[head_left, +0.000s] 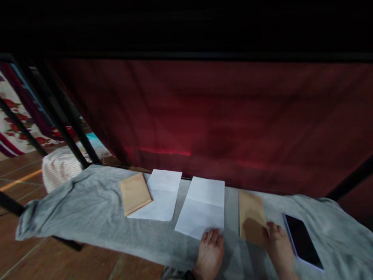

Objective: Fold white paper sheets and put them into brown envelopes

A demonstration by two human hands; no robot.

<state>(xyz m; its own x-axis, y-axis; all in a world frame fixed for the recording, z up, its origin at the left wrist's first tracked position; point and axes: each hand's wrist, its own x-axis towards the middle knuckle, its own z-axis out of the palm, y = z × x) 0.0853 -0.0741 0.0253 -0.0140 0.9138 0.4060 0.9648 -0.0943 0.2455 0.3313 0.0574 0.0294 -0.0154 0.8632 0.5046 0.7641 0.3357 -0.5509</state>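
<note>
My left hand [210, 250] rests on the lower right edge of a creased white sheet of paper [203, 202], its fingers lying forward on the sheet. A dark band circles that wrist. At the right edge of a brown paper envelope [249, 211], my right hand [278, 245] has its fingers closed, with the thumb side against the envelope; the exact grip is partly hidden. A second creased white sheet [164, 198] lies to the left. Overlapping its left side is another brown envelope [135, 193], which looks thicker along its lower edge.
A phone [303, 241] with a dark screen lies right of my right hand. Grey cloth [94, 208] covers the narrow surface under everything. Behind hangs a red curtain [204, 115]. Dark bars [65, 115] stand at the left, near a pale striped cloth bundle [60, 167] and tiled floor [87, 266].
</note>
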